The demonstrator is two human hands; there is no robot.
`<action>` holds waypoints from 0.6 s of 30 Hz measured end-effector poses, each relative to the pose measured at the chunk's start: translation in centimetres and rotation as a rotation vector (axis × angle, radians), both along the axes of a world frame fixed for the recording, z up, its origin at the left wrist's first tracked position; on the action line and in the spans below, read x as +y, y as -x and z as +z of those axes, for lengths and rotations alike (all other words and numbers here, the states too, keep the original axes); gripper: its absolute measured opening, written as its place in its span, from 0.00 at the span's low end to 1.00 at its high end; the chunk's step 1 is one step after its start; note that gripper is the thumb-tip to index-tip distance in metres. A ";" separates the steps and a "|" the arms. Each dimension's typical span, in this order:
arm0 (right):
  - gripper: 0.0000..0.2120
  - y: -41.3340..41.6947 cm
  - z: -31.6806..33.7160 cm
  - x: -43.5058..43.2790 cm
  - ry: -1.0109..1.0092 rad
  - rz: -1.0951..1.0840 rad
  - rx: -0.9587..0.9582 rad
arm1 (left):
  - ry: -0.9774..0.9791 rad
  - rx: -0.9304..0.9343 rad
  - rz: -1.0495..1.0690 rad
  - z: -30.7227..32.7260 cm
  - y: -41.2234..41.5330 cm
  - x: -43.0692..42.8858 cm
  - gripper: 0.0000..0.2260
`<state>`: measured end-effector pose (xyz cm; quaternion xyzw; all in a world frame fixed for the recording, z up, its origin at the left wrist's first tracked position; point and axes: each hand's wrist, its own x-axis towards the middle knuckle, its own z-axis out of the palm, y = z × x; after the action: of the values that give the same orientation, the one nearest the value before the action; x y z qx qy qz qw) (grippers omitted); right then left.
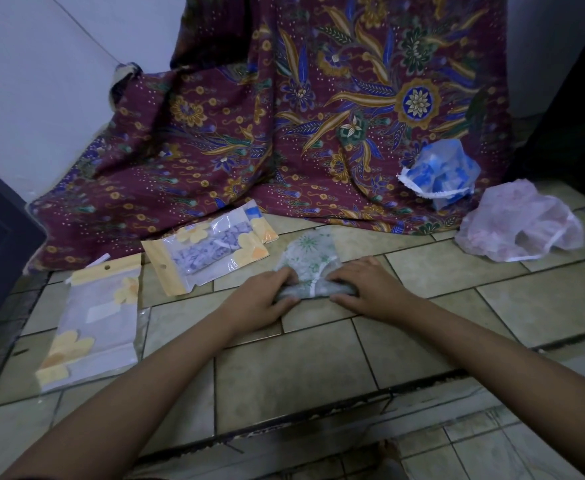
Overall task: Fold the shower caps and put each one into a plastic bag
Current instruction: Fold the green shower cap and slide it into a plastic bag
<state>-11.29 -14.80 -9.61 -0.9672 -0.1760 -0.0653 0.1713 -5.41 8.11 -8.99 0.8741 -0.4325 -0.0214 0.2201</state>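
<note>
Pinching shower cap [310, 263] ends | left grip [267, 294]; right grip [367, 289] | long axis left-right

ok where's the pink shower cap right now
In the head view the pink shower cap lies loose on the tiled floor at the far right, beside the blue shower cap on the patterned cloth.

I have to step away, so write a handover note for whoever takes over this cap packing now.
Left hand and right hand both grip the near edge of the green cap, partly folded on the tiles.
Done: a purple cap sits in a bag.
Left: finish and bag the green cap, then the blue cap on the cloth and the pink cap; empty bags lie at left.
</note>
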 end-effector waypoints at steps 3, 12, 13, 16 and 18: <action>0.18 -0.6 0.2 0.4 -0.222 -0.083 0.016 | 0.128 0.144 0.075 0.2 -0.5 0.0 0.08; 0.11 -1.7 -0.4 1.5 -0.404 -0.306 0.063 | 0.146 -0.019 0.325 -0.4 -0.5 -1.4 0.12; 0.11 -1.8 -0.4 1.6 -0.405 -0.322 0.060 | 0.096 -0.062 0.360 -0.4 -0.5 -1.6 0.12; 0.11 -1.8 -0.3 2.3 -0.331 -0.347 0.063 | -0.101 -0.145 0.435 -0.6 -0.6 -2.4 0.14; 0.11 -1.8 -0.2 2.7 -0.166 -0.363 0.079 | -0.190 -0.225 0.459 -0.6 -0.5 -2.6 0.14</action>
<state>-9.54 -12.11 -9.79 -0.9674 0.0140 -0.0716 0.2426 -4.92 5.47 -9.58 0.9629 -0.2407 0.0858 0.0867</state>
